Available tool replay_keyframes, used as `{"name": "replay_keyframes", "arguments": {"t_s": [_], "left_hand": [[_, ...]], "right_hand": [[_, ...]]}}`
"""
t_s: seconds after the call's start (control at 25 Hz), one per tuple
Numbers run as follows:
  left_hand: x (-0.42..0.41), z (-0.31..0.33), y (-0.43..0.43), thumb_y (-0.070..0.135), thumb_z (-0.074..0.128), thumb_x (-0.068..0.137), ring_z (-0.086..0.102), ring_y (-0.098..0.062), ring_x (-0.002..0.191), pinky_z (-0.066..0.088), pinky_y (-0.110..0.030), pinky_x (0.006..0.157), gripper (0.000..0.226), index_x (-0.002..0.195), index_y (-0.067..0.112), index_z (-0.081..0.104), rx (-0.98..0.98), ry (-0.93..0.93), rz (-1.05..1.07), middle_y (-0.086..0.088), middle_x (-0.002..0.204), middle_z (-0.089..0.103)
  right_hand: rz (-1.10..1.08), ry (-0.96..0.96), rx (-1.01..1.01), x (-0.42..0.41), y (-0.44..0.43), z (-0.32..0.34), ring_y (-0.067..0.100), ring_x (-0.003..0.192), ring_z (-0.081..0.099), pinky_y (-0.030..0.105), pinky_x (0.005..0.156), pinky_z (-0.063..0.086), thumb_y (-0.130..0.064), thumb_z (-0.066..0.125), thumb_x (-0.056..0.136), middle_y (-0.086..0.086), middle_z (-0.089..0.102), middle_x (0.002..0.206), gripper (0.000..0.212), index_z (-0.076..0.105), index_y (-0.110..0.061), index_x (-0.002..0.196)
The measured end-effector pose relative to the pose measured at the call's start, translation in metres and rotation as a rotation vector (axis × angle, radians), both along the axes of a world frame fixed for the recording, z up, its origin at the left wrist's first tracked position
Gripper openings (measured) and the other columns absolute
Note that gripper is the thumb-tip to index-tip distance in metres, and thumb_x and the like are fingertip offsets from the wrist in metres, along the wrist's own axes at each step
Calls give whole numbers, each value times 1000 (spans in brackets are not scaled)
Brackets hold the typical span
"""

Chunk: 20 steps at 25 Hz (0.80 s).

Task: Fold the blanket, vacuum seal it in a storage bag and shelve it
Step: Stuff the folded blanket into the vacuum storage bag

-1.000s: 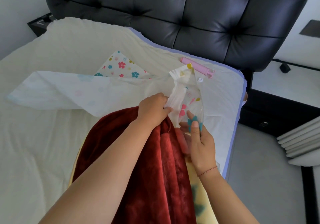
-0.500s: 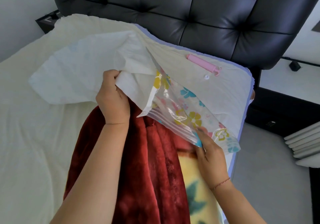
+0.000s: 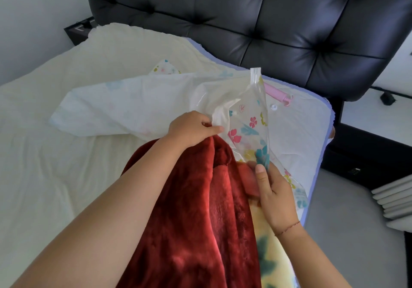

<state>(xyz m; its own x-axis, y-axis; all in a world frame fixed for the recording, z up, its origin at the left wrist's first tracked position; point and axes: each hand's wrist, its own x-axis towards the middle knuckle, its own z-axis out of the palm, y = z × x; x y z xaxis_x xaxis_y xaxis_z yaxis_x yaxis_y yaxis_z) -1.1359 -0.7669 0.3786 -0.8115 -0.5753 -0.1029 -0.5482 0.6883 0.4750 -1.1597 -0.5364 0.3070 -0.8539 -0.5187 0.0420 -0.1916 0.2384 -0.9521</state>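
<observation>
Your left hand (image 3: 191,129) pinches the white side of the storage bag (image 3: 138,107) between thumb and curled fingers. Your right hand (image 3: 274,196) pinches the clear, flower-printed side, thumb on top, so the two sides are held a little apart. That end sits right at the far end of the folded red blanket (image 3: 196,209), which lies near the right edge of the bed (image 3: 55,165) and runs to its near edge. A pink stick (image 3: 278,92) and a small white cap (image 3: 273,107) lie by the far right corner, below the headboard (image 3: 245,20).
</observation>
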Motion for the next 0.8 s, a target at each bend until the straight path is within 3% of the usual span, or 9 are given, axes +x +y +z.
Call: {"name": "replay_keyframes", "arguments": {"t_s": [0.08, 0.16, 0.28, 0.36, 0.4, 0.48, 0.56, 0.72, 0.8], "left_hand": [[-7, -6, 2, 60, 65, 76, 54, -14, 65, 33, -26, 56, 42, 64, 21, 53, -153, -55, 14, 8, 64, 54], [-15, -18, 3, 45, 65, 80, 57, -19, 71, 35, -26, 57, 31, 68, 19, 54, -165, -32, 27, 5, 70, 56], [-23, -32, -11, 22, 60, 86, 60, -24, 76, 43, -30, 65, 13, 80, 10, 61, 262, 249, 251, -5, 79, 61], [-20, -32, -25, 15, 56, 91, 62, -23, 81, 49, -32, 74, 7, 95, 11, 60, 632, 435, 425, -9, 94, 65], [-18, -35, -30, 16, 54, 93, 63, -24, 86, 52, -33, 77, 8, 99, 13, 57, 661, 441, 435, -11, 99, 65], [-12, -36, -34, 18, 48, 97, 61, -25, 83, 49, -25, 71, 8, 97, 11, 50, 414, 371, 309, -10, 92, 61], [-5, -27, -36, 15, 42, 99, 53, -23, 72, 38, -21, 61, 9, 93, 9, 43, -2, 343, 144, -6, 80, 53], [21, -9, -77, 0, 44, 96, 59, -46, 93, 44, -45, 80, 29, 123, -7, 49, -459, 346, 40, -31, 106, 59], [53, -10, -106, -4, 46, 93, 61, -48, 83, 45, -48, 72, 23, 115, -7, 52, -539, 291, 65, -31, 96, 60]], "right_hand": [[-19, -11, -5, 5, -4, 5, 0, 111, 56, 26, 99, 43, -59, 37, 92, -19, 66, 109, 50, 63, -24, 117], [-22, -43, -33, 8, -6, 5, -7, 115, 53, 25, 104, 41, -44, 41, 98, -20, 63, 117, 39, 54, -24, 129], [-9, 4, -35, 13, -12, 3, -8, 131, 38, 21, 112, 30, -40, 49, 96, -15, 46, 141, 62, 18, -38, 150], [-37, 212, 19, 13, -20, 4, -2, 140, 24, 26, 116, 23, -47, 51, 92, -10, 28, 154, 72, 9, -39, 150], [-53, 320, 41, 12, -24, 5, 3, 143, 19, 34, 118, 22, -50, 50, 90, -8, 22, 156, 75, 9, -35, 151], [-72, 419, 95, 9, -33, 9, 9, 145, 16, 49, 117, 20, -56, 49, 87, -5, 19, 157, 80, 11, -29, 152], [-40, 349, 175, 4, -41, 10, 10, 143, 22, 47, 118, 19, -62, 51, 85, -5, 26, 155, 81, 17, -30, 151], [13, 358, 231, -13, -53, -4, 23, 114, 58, 45, 102, 41, -50, 31, 92, 1, 65, 121, 54, 59, -20, 128], [18, 373, 177, -20, -50, -11, 23, 105, 61, 37, 92, 45, -32, 36, 94, 2, 69, 112, 42, 65, -17, 120]]}}
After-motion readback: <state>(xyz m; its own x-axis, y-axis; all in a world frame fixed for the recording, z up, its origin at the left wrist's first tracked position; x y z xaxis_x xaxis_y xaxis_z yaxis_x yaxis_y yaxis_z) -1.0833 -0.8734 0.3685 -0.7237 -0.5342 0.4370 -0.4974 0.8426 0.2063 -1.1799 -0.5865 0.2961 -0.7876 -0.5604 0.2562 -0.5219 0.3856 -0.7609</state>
